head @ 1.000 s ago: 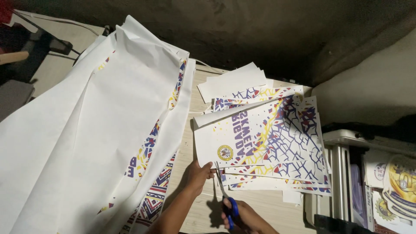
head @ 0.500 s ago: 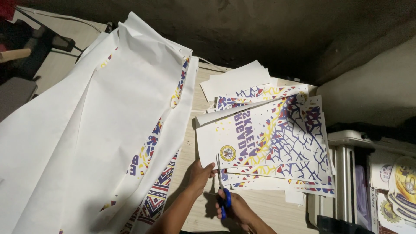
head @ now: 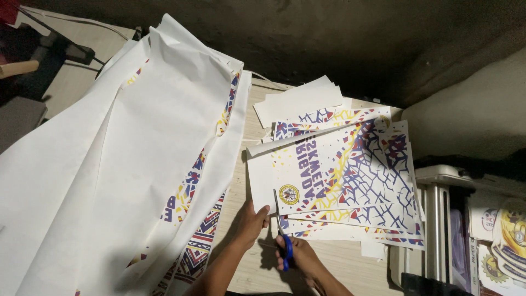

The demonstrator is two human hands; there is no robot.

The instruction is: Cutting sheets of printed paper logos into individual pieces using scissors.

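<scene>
A long run of white paper [head: 104, 181] covers the left part of the wooden desk [head: 339, 268] and hangs over its left edge, lying in loose folds. Printed strips of blue, red and yellow pattern run along the inner folds toward the near edge.

Just to the right of that paper, close to the near edge of the desk, the left hand [head: 251, 222] lies with its fingers [head: 262, 211] pressed on the white margin at the near left corner of a printed sheet [head: 339, 170]. The hand is flat and holds the sheet down; it does not clench around anything.

Beside it, slightly nearer the edge, the right hand [head: 298, 257] grasps a pair of blue-handled scissors [head: 282, 230], its fingers closed through the handle loops. The blades point away from the person and meet the near left part of the printed sheet, running along the border between its white margin and the printed area, next to a round yellow emblem.

The printed sheet lies on top of a fanned stack of printed sheets [head: 356, 222] in the middle of the desk, all with a blue web pattern, yellow streaks and red flecks. Plain white sheets [head: 298, 101] stick out from under the stack toward the far edge.

Past the right edge of the desk stands a pale metal rack [head: 438, 219], and at the far right lie more round-motif prints [head: 504, 241], partly cut off from view.
</scene>
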